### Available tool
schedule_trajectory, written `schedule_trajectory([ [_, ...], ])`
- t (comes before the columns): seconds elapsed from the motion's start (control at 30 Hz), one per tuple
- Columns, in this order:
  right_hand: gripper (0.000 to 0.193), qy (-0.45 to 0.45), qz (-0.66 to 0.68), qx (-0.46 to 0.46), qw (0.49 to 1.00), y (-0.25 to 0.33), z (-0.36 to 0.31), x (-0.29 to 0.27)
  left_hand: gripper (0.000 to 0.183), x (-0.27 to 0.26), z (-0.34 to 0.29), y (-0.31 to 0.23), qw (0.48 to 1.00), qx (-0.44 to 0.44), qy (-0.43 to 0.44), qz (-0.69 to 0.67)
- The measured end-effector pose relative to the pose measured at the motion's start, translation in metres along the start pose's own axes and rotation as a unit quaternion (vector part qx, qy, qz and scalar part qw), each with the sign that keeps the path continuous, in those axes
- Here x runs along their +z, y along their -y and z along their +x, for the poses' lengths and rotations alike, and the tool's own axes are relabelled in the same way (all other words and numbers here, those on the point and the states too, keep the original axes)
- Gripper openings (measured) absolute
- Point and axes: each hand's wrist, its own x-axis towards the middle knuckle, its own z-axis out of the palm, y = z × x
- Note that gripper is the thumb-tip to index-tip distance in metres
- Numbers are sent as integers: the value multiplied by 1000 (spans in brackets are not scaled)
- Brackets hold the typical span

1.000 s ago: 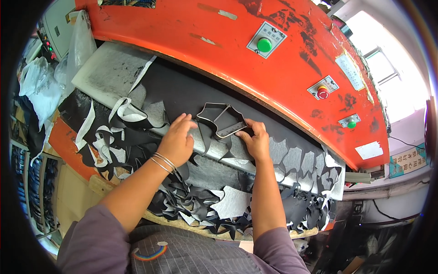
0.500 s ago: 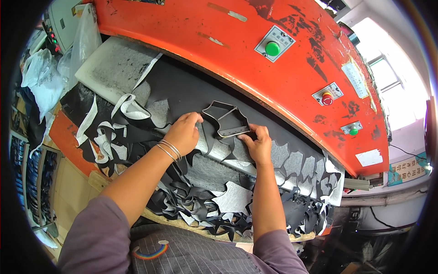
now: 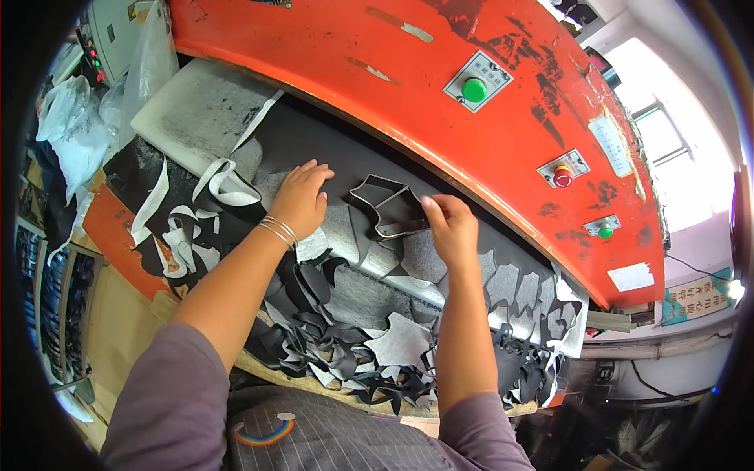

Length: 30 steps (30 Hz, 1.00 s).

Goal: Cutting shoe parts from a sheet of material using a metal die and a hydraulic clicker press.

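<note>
The left hand [image 3: 302, 198], fingers extended and loose, is at a black sheet [image 3: 302, 132] with nothing visibly grasped. Just right of it, a metal-edged frame [image 3: 393, 196] lies on the sheet, its long axis slanting down rightward. Nearer still, the right hand [image 3: 454, 228] has thumb and fingers bent at the frame's right end; whether they grip is unclear.

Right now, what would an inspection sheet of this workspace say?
Surface: black sheet lying on a pale board.
Things: open metal frame resting on the sheet.
Clutter: black and pale scraps heaped along the near side.
Grip: left hand beside the frame, no object seen in it; right hand at the frame's right edge, contact unclear.
Cables: black cable at right.
Surroundings: orange machine with green buttons and red button; plastic bags at left.
</note>
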Motion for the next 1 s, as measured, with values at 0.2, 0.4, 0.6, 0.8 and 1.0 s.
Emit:
schedule_trajectory([
  [0.2,62,164,-302,148,927,73,9,42,36,-2,-8,-2,998,-27,37,-35],
  [0.4,43,150,-272,107,945,48,2,59,37,-3,-17,0,997,-32,29,-58],
  [0.6,21,244,-266,-223,906,69,-8,7,38,-13,-29,12,996,-44,52,-54],
  [0.8,23,258,-359,-528,725,47,12,-5,41,-12,-23,2,995,-41,67,-53],
  [1.0,20,219,-326,-558,731,26,22,5,43,-11,-20,1,995,-41,80,-41],
])
